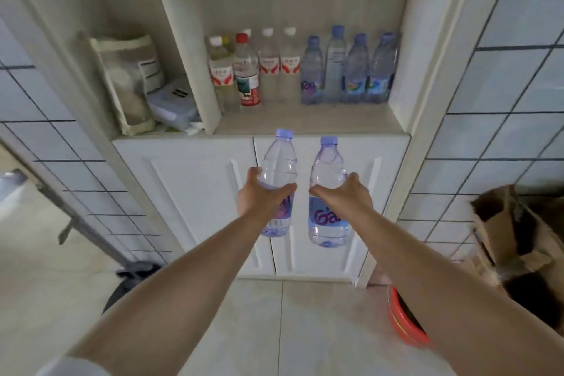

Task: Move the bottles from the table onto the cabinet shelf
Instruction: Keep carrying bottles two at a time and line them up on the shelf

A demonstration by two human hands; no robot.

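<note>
I hold two clear water bottles with blue caps upright in front of the cabinet doors, just below the open shelf point(305, 123). My left hand point(259, 194) grips the left bottle point(280, 162) round its middle. My right hand point(348, 195) grips the right bottle point(327, 168) the same way; its blue label shows below my fingers. On the shelf stand several bottles: white- and red-capped ones point(245, 70) at the left, blue-capped ones point(354, 70) at the right. The front strip of the shelf is bare.
A cloth bag point(128, 82) and a plastic box point(172, 104) sit on the ledge left of the shelf. A cardboard box point(518, 223) and a red bowl point(403, 323) are on the floor at the right. White cabinet doors point(198, 192) are closed below.
</note>
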